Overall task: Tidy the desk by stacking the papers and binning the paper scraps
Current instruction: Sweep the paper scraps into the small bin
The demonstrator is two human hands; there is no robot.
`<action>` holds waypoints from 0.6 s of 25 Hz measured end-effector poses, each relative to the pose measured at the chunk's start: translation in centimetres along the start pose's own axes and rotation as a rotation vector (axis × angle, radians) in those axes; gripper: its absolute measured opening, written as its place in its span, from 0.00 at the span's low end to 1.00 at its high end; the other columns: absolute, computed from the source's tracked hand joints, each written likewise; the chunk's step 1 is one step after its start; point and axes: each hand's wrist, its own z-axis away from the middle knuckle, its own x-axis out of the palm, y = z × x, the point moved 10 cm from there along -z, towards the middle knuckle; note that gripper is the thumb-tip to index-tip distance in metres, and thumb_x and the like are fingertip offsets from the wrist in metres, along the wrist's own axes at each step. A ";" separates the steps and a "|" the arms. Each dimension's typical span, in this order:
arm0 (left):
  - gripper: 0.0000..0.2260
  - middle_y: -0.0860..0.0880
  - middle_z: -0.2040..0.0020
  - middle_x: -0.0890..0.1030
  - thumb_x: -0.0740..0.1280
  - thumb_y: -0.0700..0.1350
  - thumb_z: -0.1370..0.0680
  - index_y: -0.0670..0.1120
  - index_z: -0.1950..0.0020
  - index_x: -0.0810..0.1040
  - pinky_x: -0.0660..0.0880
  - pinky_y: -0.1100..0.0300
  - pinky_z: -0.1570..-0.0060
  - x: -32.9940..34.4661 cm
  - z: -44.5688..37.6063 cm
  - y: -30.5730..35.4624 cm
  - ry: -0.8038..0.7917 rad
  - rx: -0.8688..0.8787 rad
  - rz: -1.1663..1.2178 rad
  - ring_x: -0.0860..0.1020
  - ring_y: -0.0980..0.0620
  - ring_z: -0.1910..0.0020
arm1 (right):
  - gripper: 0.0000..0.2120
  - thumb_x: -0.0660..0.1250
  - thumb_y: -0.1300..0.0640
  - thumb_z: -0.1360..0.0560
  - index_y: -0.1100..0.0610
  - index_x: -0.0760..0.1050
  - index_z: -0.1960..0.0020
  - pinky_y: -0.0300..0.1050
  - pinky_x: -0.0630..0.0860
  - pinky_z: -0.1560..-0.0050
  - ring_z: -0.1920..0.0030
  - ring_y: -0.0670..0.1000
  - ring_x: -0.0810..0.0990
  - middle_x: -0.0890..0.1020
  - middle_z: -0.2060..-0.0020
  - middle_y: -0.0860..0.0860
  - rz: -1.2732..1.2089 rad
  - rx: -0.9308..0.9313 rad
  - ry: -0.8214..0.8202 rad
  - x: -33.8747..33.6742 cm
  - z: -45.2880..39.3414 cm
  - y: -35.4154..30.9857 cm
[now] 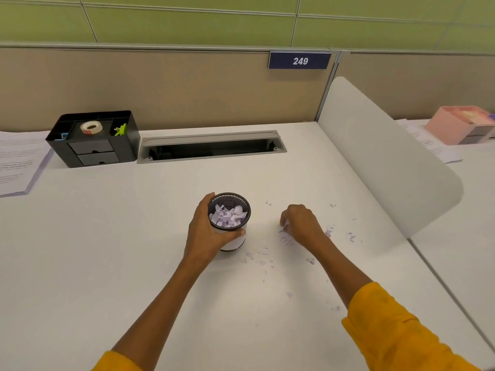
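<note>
While my left hand (207,231) wraps around the small mesh bin (229,220), its grip is closed on the bin wall, with the thumb across the front side. The bin stands upright on the white table (107,250) and is partly full of torn paper pieces (227,216). My right hand (301,222) is to the right of the bin, apart from it, with the fingers curled down to the table; its grip is narrow on a small scrap, I think, but I cannot tell for sure. More paper scraps (263,254) lie on the table just in front of the bin and further to its right. Far left of the bin, a stack of papers (18,162) lies at the table edge, beside a black organizer (93,139).
</note>
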 end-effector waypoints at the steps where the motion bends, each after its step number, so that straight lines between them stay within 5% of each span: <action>1: 0.42 0.54 0.38 0.73 0.81 0.41 0.40 0.48 0.30 0.65 0.65 0.69 0.45 0.2 0.3 0.0 -0.007 -0.002 0.000 0.71 0.57 0.41 | 0.09 0.68 0.69 0.31 0.60 0.82 0.53 0.39 0.70 0.59 0.55 0.54 0.81 0.82 0.54 0.54 -0.071 0.037 -0.015 -0.3 0.3 0.6; 6: 0.42 0.52 0.36 0.73 0.81 0.43 0.40 0.50 0.31 0.65 0.66 0.67 0.44 1.3 1.4 0.3 -0.043 0.026 -0.018 0.72 0.54 0.39 | 0.07 0.70 0.73 0.34 0.63 0.82 0.60 0.38 0.76 0.61 0.70 0.48 0.79 0.81 0.68 0.54 -0.620 0.200 -0.042 -3.5 2.8 1.8; 11: 0.44 0.50 0.34 0.72 0.81 0.46 0.40 0.49 0.30 0.63 0.69 0.60 0.40 2.2 1.7 0.4 -0.070 0.054 -0.081 0.71 0.50 0.37 | 0.07 0.74 0.69 0.34 0.64 0.82 0.56 0.37 0.80 0.59 0.65 0.49 0.83 0.84 0.64 0.54 -0.919 -0.018 0.067 -10.2 4.9 -4.2; 15: 0.43 0.48 0.33 0.71 0.80 0.49 0.38 0.48 0.29 0.62 0.68 0.60 0.41 3.2 1.7 0.6 -0.090 0.047 -0.115 0.71 0.48 0.36 | 0.12 0.74 0.65 0.32 0.59 0.82 0.49 0.43 0.81 0.51 0.53 0.51 0.83 0.84 0.52 0.55 -0.793 -0.135 0.004 -10.7 6.1 -9.1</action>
